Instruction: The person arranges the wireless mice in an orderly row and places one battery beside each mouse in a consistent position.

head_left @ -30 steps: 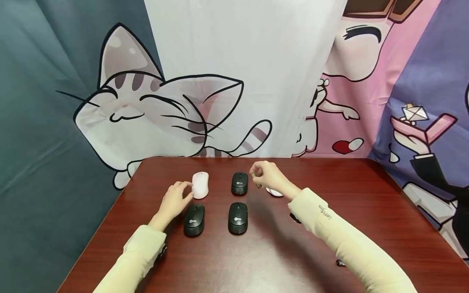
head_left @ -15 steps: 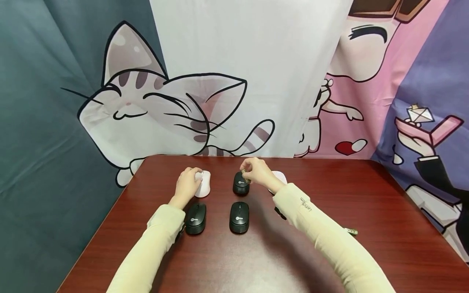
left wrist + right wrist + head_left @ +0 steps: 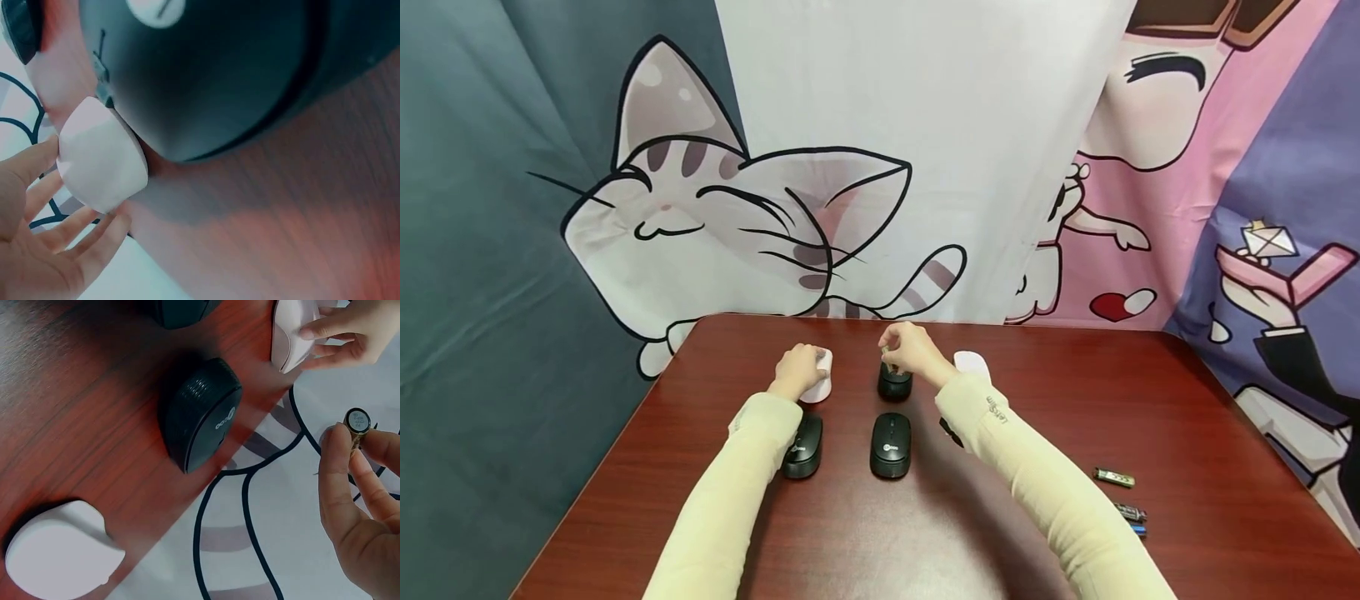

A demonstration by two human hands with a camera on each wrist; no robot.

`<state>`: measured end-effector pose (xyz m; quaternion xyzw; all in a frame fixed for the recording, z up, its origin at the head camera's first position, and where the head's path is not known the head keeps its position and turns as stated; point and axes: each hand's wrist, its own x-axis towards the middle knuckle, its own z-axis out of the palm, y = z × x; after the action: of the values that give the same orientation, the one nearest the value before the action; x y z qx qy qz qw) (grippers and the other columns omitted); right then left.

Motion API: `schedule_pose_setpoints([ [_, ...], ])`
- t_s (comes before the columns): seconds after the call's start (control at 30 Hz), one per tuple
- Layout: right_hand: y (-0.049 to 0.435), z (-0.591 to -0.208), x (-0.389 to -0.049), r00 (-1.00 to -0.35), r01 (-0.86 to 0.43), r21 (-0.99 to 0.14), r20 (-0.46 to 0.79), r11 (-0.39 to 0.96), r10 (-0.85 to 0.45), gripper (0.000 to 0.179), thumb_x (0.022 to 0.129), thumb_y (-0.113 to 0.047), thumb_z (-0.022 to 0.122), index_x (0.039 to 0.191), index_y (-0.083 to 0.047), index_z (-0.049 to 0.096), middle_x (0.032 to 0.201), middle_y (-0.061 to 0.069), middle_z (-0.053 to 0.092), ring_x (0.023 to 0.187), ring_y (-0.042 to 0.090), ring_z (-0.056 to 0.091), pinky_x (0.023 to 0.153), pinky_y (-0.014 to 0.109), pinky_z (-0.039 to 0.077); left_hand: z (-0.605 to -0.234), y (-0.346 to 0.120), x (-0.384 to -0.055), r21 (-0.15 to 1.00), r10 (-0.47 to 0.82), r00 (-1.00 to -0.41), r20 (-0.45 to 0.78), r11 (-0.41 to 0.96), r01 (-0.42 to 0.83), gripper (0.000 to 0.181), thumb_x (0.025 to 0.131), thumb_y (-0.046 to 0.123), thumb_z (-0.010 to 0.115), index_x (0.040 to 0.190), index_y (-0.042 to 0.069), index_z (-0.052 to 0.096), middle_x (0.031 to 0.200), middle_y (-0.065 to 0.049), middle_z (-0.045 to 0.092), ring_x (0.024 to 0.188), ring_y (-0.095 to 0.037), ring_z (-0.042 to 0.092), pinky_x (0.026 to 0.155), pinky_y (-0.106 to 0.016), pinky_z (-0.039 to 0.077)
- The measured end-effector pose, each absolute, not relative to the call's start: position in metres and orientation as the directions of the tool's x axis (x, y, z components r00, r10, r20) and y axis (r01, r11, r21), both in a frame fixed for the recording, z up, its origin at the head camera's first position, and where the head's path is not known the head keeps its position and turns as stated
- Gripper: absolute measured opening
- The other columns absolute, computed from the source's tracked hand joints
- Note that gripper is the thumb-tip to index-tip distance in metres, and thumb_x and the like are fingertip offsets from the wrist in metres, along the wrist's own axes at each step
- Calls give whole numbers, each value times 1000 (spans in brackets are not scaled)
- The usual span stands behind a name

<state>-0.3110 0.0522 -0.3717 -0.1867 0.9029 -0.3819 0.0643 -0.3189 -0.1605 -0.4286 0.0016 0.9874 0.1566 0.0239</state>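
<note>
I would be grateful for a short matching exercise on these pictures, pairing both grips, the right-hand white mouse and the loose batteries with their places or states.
Column one
1. Left grip
2. Right grip
3. Right-hand white mouse
4. Loose batteries

Column two
A. Pinching a single battery
B. Lying on the right side of the table
C. Holding the left-hand white mouse
D. Near the back edge, partly hidden behind the right sleeve in the head view

Right pairs: 1-C, 2-A, 3-D, 4-B
</note>
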Motion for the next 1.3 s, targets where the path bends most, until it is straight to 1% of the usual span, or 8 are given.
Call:
schedule_pose_setpoints([
  [0.13, 48, -371, -313, -929, -275, -708, 22, 650, -368, 14, 83, -1, 65, 97, 1, 64, 88, 17, 66, 60, 22, 65, 54, 26, 53, -424, -158, -321, 299, 18, -996, -82, 954, -8, 38, 85, 17, 69, 120, 5, 63, 122, -23, 58, 110, -41, 57, 88, -51, 48],
  [0.27, 44, -368, -315, -933, -271, -716, 30, 643, -360, 14, 84, -1, 65, 97, 2, 64, 92, 18, 65, 64, 25, 67, 60, 34, 57, -419, -159, -325, 298, 3, -997, -82, 954, -22, 37, 81, 14, 72, 116, 3, 64, 120, -21, 60, 109, -39, 58, 88, -49, 48],
  [0.47, 32, -370, -321, -926, -261, -740, 11, 620, -377, 14, 83, 0, 65, 97, 3, 64, 89, 17, 65, 60, 19, 65, 65, 38, 57, -418, -162, -328, 301, -20, -995, -94, 952, -48, 38, 79, 13, 74, 115, 4, 65, 120, -20, 61, 111, -37, 58, 90, -48, 47],
  [0.63, 15, -377, -327, -916, -248, -754, -23, 609, -401, 17, 83, 1, 64, 99, 5, 65, 91, 19, 66, 62, 25, 67, 67, 41, 57, -422, -162, -328, 310, -37, -994, -104, 948, -68, 39, 79, 14, 73, 116, 5, 65, 120, -19, 59, 111, -35, 56, 90, -47, 47],
  [0.77, -2, -389, -327, -933, -223, -709, -45, 669, -358, 13, 82, 1, 65, 95, 3, 65, 90, 18, 66, 59, 26, 67, 60, 35, 57, -425, -161, -327, 322, -33, -994, -105, 944, -65, 40, 80, 14, 73, 118, 5, 64, 121, -19, 58, 112, -36, 56, 89, -47, 47],
  [0.93, -21, -406, -329, -947, -171, -663, -95, 729, -308, 5, 80, 2, 65, 85, 0, 65, 82, 15, 66, 50, 16, 60, 46, 23, 50, -428, -159, -327, 332, -13, -994, -108, 942, -49, 38, 80, 12, 73, 116, 4, 63, 120, -21, 58, 110, -38, 56, 87, -49, 48],
  [1.13, -35, -414, -333, -954, -139, -655, -113, 743, -279, 8, 79, 4, 66, 77, -2, 63, 74, 11, 65, 57, 23, 65, 43, 22, 47, -427, -159, -326, 327, -14, -996, -91, 944, -43, 37, 79, 12, 74, 114, 5, 64, 117, -20, 59, 108, -36, 57, 86, -47, 48],
  [1.3, -43, -423, -338, -962, -119, -631, -118, 766, -246, 8, 79, 5, 64, 75, -2, 63, 66, 9, 63, 43, 16, 51, 39, 21, 40, -427, -156, -326, 322, -21, -994, -106, 945, -54, 36, 79, 12, 74, 113, 5, 64, 116, -19, 58, 106, -35, 58, 86, -47, 48],
])
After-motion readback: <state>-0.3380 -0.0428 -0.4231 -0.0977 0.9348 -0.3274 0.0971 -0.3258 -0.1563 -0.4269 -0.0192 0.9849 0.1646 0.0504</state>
